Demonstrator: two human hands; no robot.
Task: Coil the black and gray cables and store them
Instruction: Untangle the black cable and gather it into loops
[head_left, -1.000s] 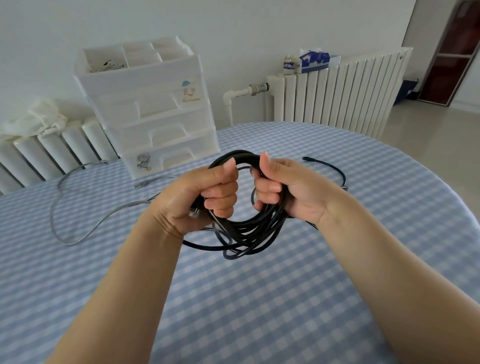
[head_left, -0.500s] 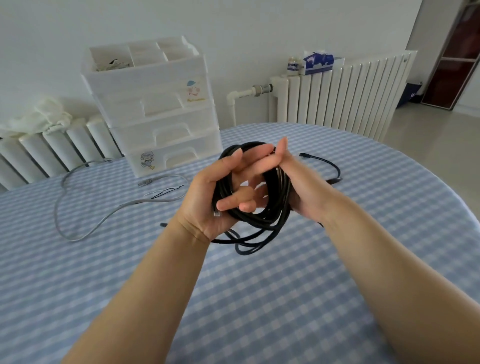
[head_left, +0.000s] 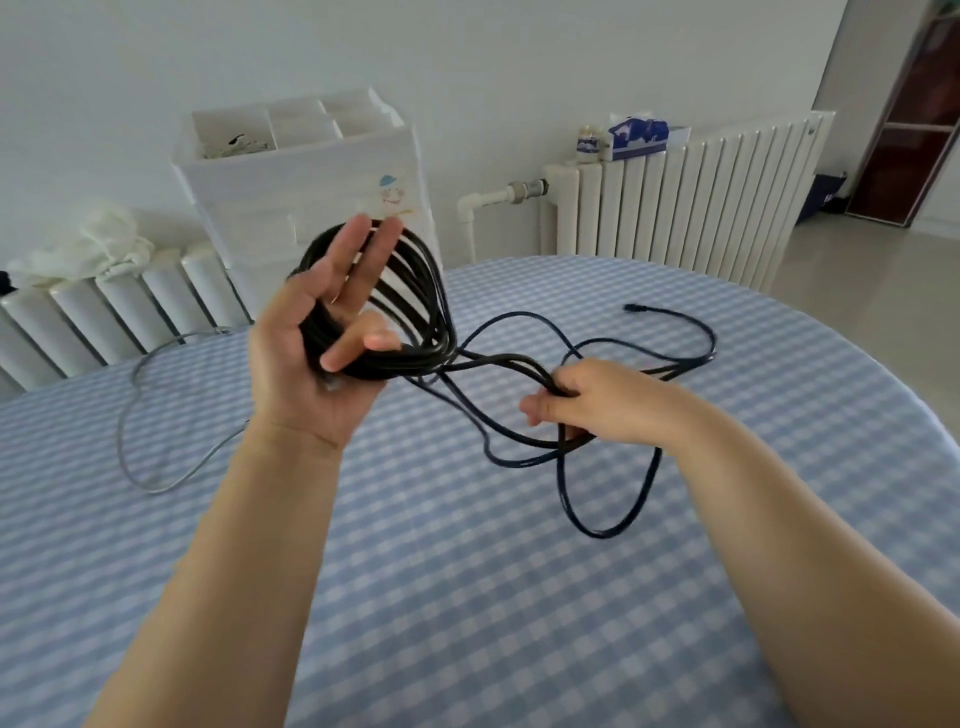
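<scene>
My left hand (head_left: 311, 374) is raised with the palm facing me. A coil of the black cable (head_left: 415, 291) hangs over it, between the straight fingers and the thumb, which curls over the strands. My right hand (head_left: 597, 405) is lower and to the right, gripping several strands of the same cable. Loose black loops (head_left: 597, 530) trail from it onto the checked tablecloth, and the plug end (head_left: 631, 307) lies at the far right. The gray cable (head_left: 156, 415) lies loose on the table at the left, with neither hand on it.
A white plastic drawer unit (head_left: 311, 171) with open top compartments stands at the table's far edge behind my left hand. Radiators (head_left: 675, 208) line the wall; a tissue box (head_left: 636, 136) sits on the right one. The blue checked table (head_left: 467, 623) curves off at the right.
My hands have parted. The right hand moved right and down with several strands, drawing loops out of the bundle onto the table. The left hand rose and straightened its fingers.
</scene>
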